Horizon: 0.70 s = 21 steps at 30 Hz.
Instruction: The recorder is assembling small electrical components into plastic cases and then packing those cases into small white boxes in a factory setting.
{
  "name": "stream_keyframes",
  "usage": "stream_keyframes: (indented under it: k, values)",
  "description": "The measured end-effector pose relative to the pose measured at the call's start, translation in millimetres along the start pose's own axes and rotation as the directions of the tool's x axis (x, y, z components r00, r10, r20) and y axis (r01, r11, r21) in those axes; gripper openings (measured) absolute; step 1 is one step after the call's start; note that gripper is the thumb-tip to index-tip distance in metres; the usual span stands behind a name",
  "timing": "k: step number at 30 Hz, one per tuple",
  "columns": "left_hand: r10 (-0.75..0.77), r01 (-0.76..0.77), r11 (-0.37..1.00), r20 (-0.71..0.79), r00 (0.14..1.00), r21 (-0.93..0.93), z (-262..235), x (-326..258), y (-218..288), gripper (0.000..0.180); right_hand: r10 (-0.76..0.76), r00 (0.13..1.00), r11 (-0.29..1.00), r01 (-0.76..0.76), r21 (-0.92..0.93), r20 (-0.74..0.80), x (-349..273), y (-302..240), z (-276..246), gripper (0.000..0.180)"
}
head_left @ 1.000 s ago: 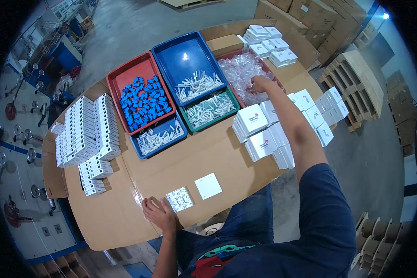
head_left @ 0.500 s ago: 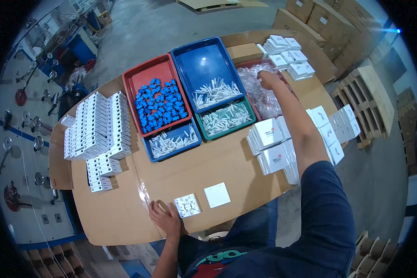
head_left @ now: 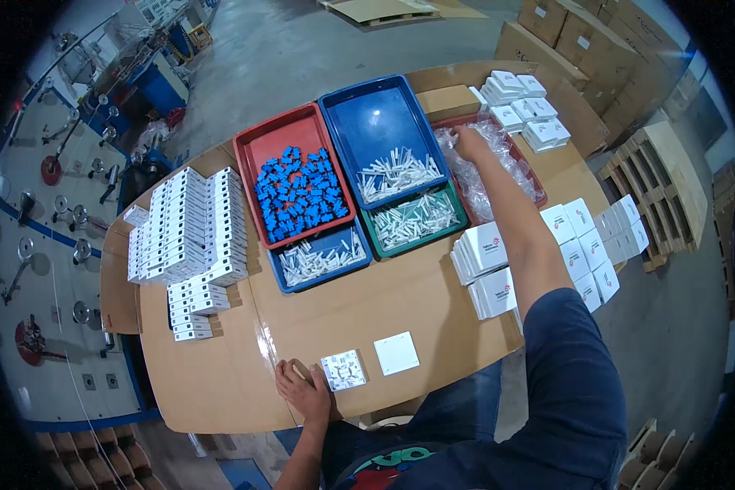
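My right hand [head_left: 470, 147] reaches to the far right, into a red tray [head_left: 533, 173] heaped with clear plastic bags [head_left: 475, 181]. Its fingers are curled closed on a clear bag, though the fingertips are partly hidden. Near the front edge, my left hand [head_left: 306, 394] rests on the cardboard-covered table with fingers apart, holding nothing. Just right of it lies a square white housing [head_left: 344, 371], its inner side up with small parts showing. A flat white square cover [head_left: 397, 353] lies beside that housing, apart from it.
Small white boxes [head_left: 180, 229] stand stacked at left. Trays hold blue parts [head_left: 300, 192] and white sticks [head_left: 396, 173], [head_left: 412, 220], [head_left: 322, 257]. Stacked white square boxes [head_left: 490, 269] sit under my right forearm; more white boxes [head_left: 576, 245] lie to its right and at the far corner.
The whole view has shifted slightly. My right hand has moved a little left within the bag tray, and its fingers have closed on the plastic. My left hand remains beside the housing.
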<state>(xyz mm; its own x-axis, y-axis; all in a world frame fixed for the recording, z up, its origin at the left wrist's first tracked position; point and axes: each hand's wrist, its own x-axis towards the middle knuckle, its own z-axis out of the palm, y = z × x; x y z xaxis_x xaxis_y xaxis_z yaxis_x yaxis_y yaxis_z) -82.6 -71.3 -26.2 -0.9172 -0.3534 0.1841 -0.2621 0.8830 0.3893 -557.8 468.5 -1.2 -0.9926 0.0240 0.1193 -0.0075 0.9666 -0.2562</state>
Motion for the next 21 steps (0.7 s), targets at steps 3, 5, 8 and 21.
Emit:
stream_keyframes:
  k: [3,5,8,21]
  values:
    - [-0.012,0.013,1.000,0.021,1.000,-0.020,1,0,0,0.050,0.032,0.987,0.993,-0.014,0.115,-0.154,-4,12,-9,0.029]
    - [0.011,-0.011,1.000,-0.016,1.000,-0.008,2,-2,-6,0.051,0.049,0.979,0.986,-0.016,0.165,-0.198,-14,4,-23,0.028]
    - [0.003,-0.005,0.998,-0.028,1.000,-0.067,-4,-5,-7,0.052,-0.018,0.966,0.946,0.101,0.309,-0.259,-45,-9,-64,0.024]
    - [0.297,0.146,0.414,0.285,0.911,-0.898,-71,16,133,0.019,0.051,0.998,0.514,0.003,0.858,-0.034,-364,-190,-193,0.028]
